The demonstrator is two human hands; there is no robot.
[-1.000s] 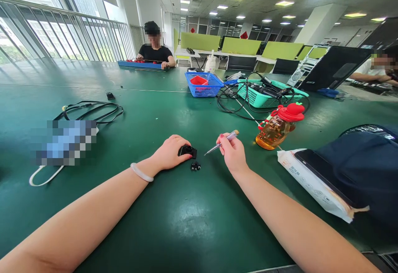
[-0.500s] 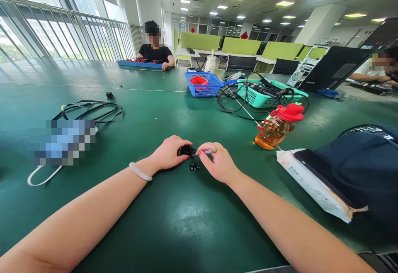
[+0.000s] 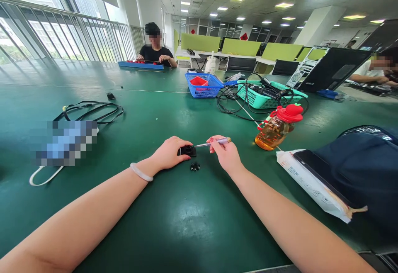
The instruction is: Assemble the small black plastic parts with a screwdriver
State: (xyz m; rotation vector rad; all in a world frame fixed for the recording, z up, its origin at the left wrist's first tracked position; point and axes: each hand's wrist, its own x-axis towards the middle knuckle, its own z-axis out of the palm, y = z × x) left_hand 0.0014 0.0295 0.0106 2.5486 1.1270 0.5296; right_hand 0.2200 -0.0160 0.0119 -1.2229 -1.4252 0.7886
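My left hand (image 3: 172, 152) grips a small black rectangular part (image 3: 189, 151) against the green tabletop, thumb on the near side and fingers on the far side. In my right hand (image 3: 226, 154) is a slim screwdriver (image 3: 223, 140) with a pale, translucent handle and a gold end. Its metal shaft points left, and the tip is at the black part's upper right edge; whether it touches I cannot tell. Just in front of the part lies a smaller black piece (image 3: 195, 166) with prongs.
To the right stand a red-lidded bottle (image 3: 275, 128) and a white packet (image 3: 307, 177) with a phone (image 3: 323, 175) on it, beside dark cloth (image 3: 370, 169). Farther back are a blue basket (image 3: 203, 88) and a green basket (image 3: 264, 98) of cables. A person (image 3: 157, 51) sits opposite.
My right hand has moved right and slightly away from me, tilting the screwdriver flatter and showing its shaft. The black part now lies flatter under my left hand.
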